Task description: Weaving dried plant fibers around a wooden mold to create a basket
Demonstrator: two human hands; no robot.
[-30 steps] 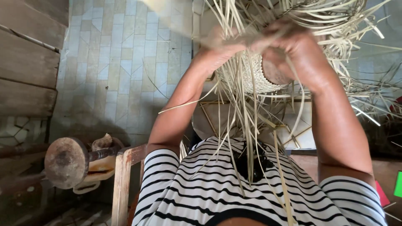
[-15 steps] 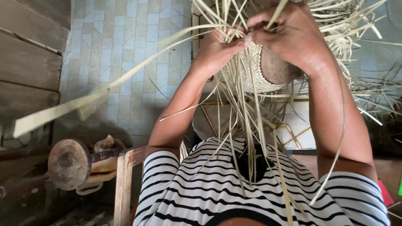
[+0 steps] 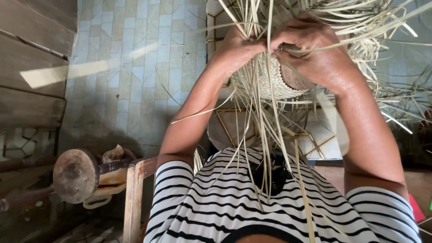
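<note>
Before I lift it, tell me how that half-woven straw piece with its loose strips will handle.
The woven piece is probably light: thin pale strips. Its loose strips hang and curve toward the striped shirt, so expect floppy ends. Both the left hand and right hand pinch the edge, suggesting it may loosen if released.

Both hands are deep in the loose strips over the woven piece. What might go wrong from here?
1. Long loose strips hang tangled below the woven piece; pulling one may snag or drag its neighbours.
2. The left hand and right hand crowd one spot, so a pinched strip may slip out of the weave.
3. Thin strips bent sharply at the fingers may crease or split.
</note>
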